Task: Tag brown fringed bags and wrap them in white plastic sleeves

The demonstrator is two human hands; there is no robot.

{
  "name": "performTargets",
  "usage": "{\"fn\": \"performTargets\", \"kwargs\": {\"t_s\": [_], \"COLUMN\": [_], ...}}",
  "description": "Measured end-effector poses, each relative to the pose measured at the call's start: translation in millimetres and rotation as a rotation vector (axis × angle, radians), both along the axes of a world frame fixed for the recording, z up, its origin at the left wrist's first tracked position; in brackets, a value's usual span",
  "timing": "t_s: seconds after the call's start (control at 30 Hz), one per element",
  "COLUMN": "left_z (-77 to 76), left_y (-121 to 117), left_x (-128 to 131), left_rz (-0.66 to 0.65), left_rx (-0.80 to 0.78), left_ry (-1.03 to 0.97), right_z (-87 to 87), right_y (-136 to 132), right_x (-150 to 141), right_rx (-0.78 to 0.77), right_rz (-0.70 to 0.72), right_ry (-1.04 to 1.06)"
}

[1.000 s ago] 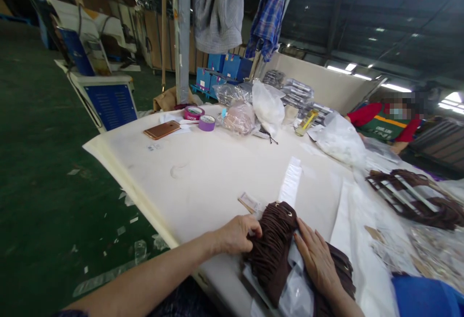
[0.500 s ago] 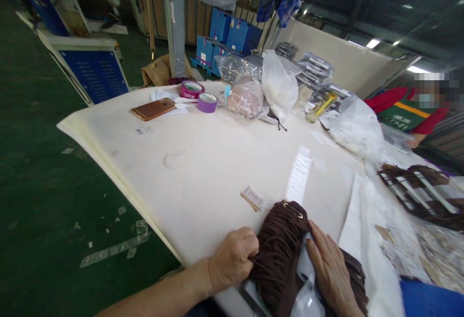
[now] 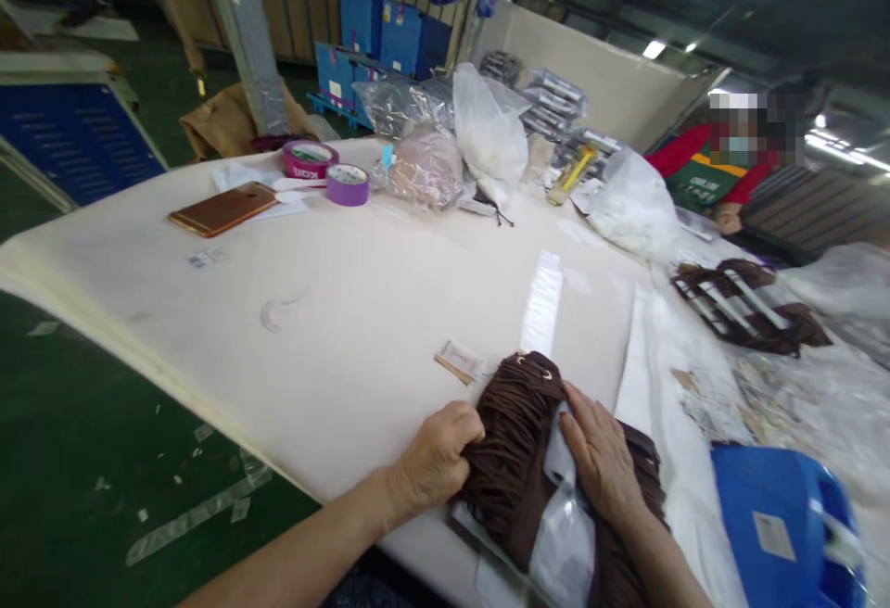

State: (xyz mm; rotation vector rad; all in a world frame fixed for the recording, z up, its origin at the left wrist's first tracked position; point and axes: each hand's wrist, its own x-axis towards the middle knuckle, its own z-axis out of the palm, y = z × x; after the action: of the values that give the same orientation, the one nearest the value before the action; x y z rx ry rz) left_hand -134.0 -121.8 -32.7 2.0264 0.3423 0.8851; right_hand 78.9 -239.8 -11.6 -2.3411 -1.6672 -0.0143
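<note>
A dark brown gathered garment (image 3: 514, 423) with small gold-coloured rings lies folded at the near edge of the table. My left hand (image 3: 438, 455) is closed in a fist at its left side, gripping the gathered cloth. Spread over the right part, my right hand (image 3: 602, 450) rests with its fingers stretched out. Between the hands, a whitish translucent plastic piece (image 3: 566, 534) lies along the brown cloth. Just beyond the garment are a white strip (image 3: 540, 302) and a small packet (image 3: 460, 360).
On the table (image 3: 334, 348) are a phone (image 3: 222, 208), a purple tape roll (image 3: 348, 184) and plastic bags (image 3: 490, 135). More brown garments (image 3: 743, 302) and a blue bin (image 3: 771, 525) are at right. A co-worker (image 3: 716, 172) stands across the table.
The view has shifted to the right, bringing more of the blue bin into sight. Both hands keep about the same hold on the brown garment.
</note>
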Motion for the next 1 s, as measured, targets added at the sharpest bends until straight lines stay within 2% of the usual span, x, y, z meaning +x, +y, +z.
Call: {"fn": "performTargets", "kwargs": {"t_s": [0.17,0.3,0.4,0.47,0.53,0.6,0.7,0.8,0.87,0.93,1.0], "left_z": [5.9,23.2,48.9,64.6,70.4,63.9,43.0,30.5,30.0,32.9,37.5], "left_y": [-1.4,10.7,13.8,3.9,-13.8,-31.1,-42.0,-37.9,-34.1,-31.8,-30.9], "left_x": [-11.9,-33.3,-37.2,-26.4,-8.2,10.0,25.6,27.7,26.4,24.7,22.9], "left_rz": [0.087,0.027,0.052,0.022,-0.081,-0.187,-0.234,-0.228,-0.239,-0.259,-0.289], "left_rx": [0.100,0.225,0.498,0.701,0.885,1.060,1.229,1.293,1.307,1.314,1.310], "left_ry": [0.093,0.264,0.228,0.171,0.168,0.198,0.272,0.283,0.279,0.285,0.278], "right_z": [13.5,22.3,36.3,48.6,58.4,60.9,47.9,24.5,11.4,2.9,-2.2], "right_y": [5.0,8.6,6.7,-1.6,-18.3,-43.4,-88.0,-122.0,-131.2,-130.4,-124.0], "right_x": [-10.5,-5.6,2.3,4.8,2.9,-3.9,-22.0,-48.3,-66.9,-81.6,-89.1], "right_rx": [0.019,0.057,0.130,0.232,0.363,0.486,0.615,0.695,0.733,0.746,0.753], "right_rz": [-0.028,-0.040,-0.034,-0.086,-0.194,-0.333,-0.552,-0.715,-0.739,-0.702,-0.671], "right_ry": [0.187,0.291,0.404,0.457,0.492,0.527,0.607,0.705,0.835,0.936,0.914]}}
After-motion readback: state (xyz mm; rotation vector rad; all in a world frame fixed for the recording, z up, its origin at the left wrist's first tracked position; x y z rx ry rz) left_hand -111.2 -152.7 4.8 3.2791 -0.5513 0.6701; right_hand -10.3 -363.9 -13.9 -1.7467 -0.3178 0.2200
